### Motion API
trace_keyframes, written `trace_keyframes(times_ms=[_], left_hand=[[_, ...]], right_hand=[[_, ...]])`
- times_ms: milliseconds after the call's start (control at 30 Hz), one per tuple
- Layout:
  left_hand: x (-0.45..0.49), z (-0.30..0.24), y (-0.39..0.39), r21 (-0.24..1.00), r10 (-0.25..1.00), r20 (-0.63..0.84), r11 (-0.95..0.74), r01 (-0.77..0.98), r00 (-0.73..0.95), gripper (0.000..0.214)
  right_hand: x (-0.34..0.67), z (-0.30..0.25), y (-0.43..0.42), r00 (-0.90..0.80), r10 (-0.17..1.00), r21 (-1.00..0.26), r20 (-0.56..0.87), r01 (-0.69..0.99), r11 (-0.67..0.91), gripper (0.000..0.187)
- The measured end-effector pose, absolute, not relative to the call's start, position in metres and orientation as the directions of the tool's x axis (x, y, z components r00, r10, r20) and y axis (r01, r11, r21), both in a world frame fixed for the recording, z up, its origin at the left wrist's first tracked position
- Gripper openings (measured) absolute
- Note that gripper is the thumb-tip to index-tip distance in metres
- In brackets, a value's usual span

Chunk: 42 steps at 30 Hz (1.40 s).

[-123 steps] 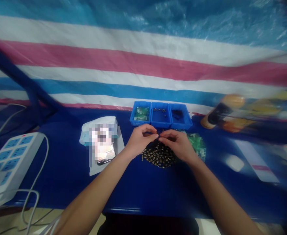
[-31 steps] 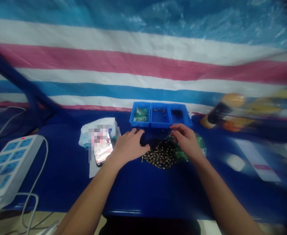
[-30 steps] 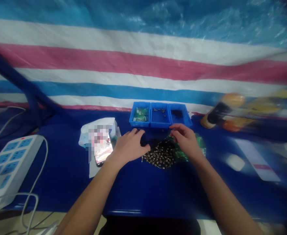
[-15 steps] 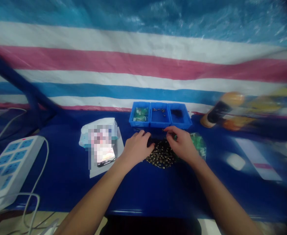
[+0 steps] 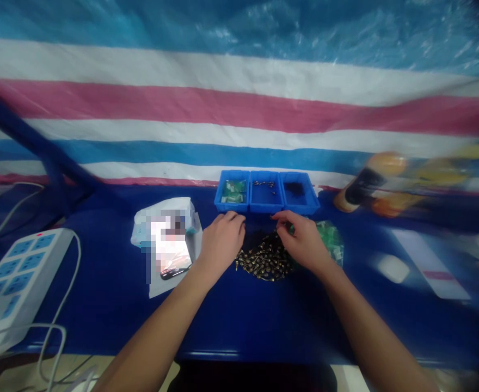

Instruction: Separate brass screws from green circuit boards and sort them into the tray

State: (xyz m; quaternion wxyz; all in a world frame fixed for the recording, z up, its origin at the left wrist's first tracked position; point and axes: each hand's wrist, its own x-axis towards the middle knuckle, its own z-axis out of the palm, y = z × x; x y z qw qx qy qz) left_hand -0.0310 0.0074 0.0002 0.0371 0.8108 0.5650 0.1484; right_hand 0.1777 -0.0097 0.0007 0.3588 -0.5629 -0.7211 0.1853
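A heap of small black-and-brass metal parts (image 5: 266, 262) lies on the blue table between my two hands. My left hand (image 5: 224, 237) is at the heap's left, back up, its fingers curled together; the fingertips are mostly hidden. At the heap's right side, my right hand (image 5: 302, 239) pinches a tiny brass-coloured part between thumb and forefinger, just in front of the trays. Beside and partly behind that hand is a green plastic packet (image 5: 332, 239). Three joined blue trays stand beyond: the left tray (image 5: 232, 208) holds green packets, the middle tray (image 5: 266, 207) several metal pieces, the right tray (image 5: 300, 208) dark small pieces.
To the left, a lit phone (image 5: 174, 256) lies by a white soft pack (image 5: 182, 204). A white power strip (image 5: 23, 272) with cables sits at the far left. On the right are a bottle (image 5: 362, 185), a white rounded object (image 5: 393, 269) and a pale flat box (image 5: 427, 267).
My left hand has moved left, off the heap's edge, and its fingers have drawn closer together. My right hand stays almost where it was, still pinching.
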Motion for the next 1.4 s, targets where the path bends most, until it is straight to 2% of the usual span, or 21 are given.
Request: trace_keyframes(times_ms=[133, 367, 700, 833, 1067, 1233, 1400], left_hand=[[-0.041, -0.001, 0.014, 0.198, 0.935, 0.220, -0.321, 0.926, 0.277, 0.033], [-0.043, -0.011, 0.019, 0.133, 0.927, 0.203, -0.346, 0.929, 0.316, 0.034], [-0.047, -0.014, 0.026, 0.043, 0.911, 0.196, -0.378, 0.925, 0.363, 0.030], [-0.047, -0.006, 0.022, 0.053, 0.926, 0.195, -0.340, 0.939, 0.325, 0.027], [-0.061, 0.007, 0.023, 0.075, 0.989, 0.129, -0.075, 0.994, 0.065, 0.027], [-0.061, 0.001, 0.025, 0.082, 0.992, 0.049, -0.121, 0.989, 0.117, 0.026], [-0.059, 0.001, 0.024, 0.086, 0.987, 0.035, -0.161, 0.983, 0.159, 0.030]], right_hand=[[0.178, 0.001, -0.011, -0.107, 0.947, -0.685, 0.303, 0.666, 0.295, 0.027], [0.178, 0.002, -0.010, -0.057, 0.970, -0.791, 0.237, 0.569, 0.226, 0.025], [0.179, 0.001, -0.010, -0.063, 0.972, -0.802, 0.226, 0.555, 0.222, 0.025], [0.179, 0.000, -0.010, -0.071, 0.971, -0.799, 0.228, 0.557, 0.228, 0.025], [0.179, -0.001, -0.009, -0.072, 0.971, -0.797, 0.228, 0.559, 0.229, 0.025], [0.179, 0.000, -0.009, -0.084, 0.970, -0.776, 0.230, 0.586, 0.235, 0.025], [0.179, 0.000, -0.010, -0.086, 0.969, -0.771, 0.232, 0.591, 0.237, 0.025]])
